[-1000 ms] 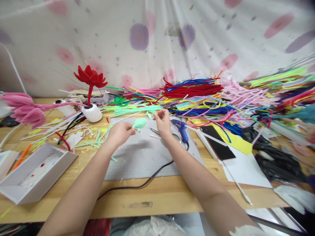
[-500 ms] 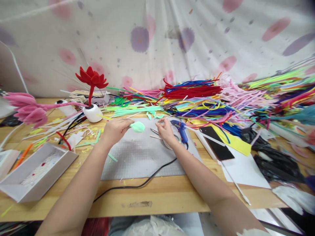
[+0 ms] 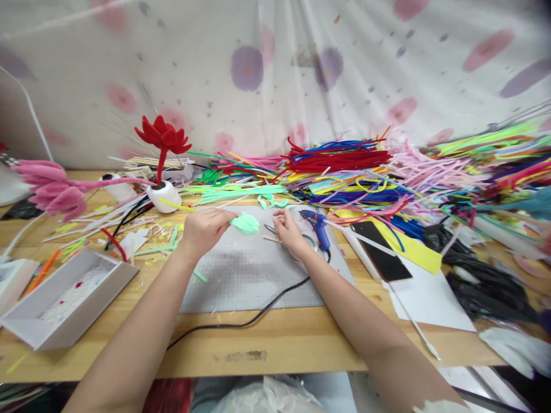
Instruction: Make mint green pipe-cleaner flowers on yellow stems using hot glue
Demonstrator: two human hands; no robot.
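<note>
My left hand is closed, pinching a mint-green pipe-cleaner flower bud at its left end. The bud is held above the grey cutting mat, its layered petals pointing right. My right hand is closed, thumb and fingertips pressed together; whatever they pinch is too small to make out. Just left of it, a pointed metal tip and a thin pale stick show, partly hidden by the hand. Below the wrist lies a clear ring, like a tape roll. A blue glue gun lies to its right.
Bundles of coloured pipe cleaners line the back. Left are a red flower in a white pot, a pink flower and an open box. A black cable crosses the front; a phone lies right.
The bud has turned in my left hand's fingers, so its petal edges show more, and it has shifted slightly right. My right hand has barely moved.
</note>
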